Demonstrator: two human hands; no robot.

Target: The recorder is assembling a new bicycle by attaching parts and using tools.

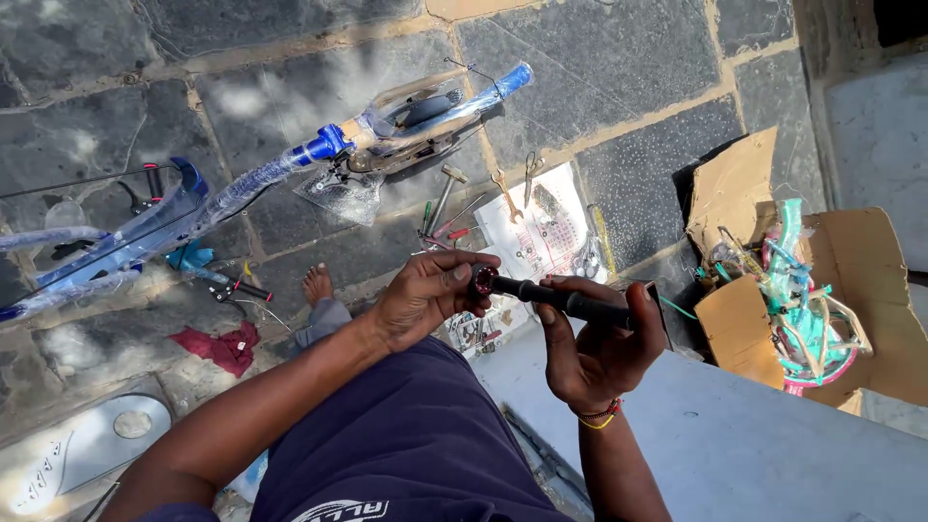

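head view: right hand (592, 348) grips black stem (561, 298), left hand (425, 295) on end.

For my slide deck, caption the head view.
Both hands, left and right, hold a black rod above a wrapped blue bike frame.

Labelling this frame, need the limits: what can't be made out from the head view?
- Black tube: its far end sits inside the right hand; length unclear.
- Dark red end piece: left hand fingertips cover part; too small to identify.
- Blue bicycle frame: plastic wrap blurs it, left edge cuts it off.
- Tools on the paving: too small to tell apart.
- Cardboard box: tangled teal and pink parts, shapes unclear.
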